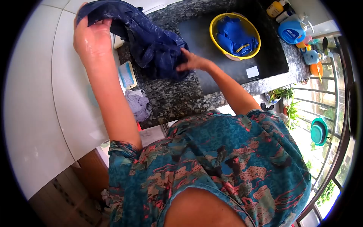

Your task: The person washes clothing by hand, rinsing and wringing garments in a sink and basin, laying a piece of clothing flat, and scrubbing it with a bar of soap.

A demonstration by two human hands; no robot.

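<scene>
My left hand is raised at the upper left, palm towards me, with its fingers wrapped in a bunched dark navy garment streaked with whitish suds. The garment droops from there down onto the speckled granite counter. At its right end, my right hand touches the cloth with fingers apart. Further right, a yellow basin stands in the dark sink, with bright blue cloth inside it.
A white-and-blue brush or sponge-like item and a crumpled grey cloth lie along the left wall. A blue pump bottle and several other bottles line the sink's right side. A barred window holds a teal collapsible bowl.
</scene>
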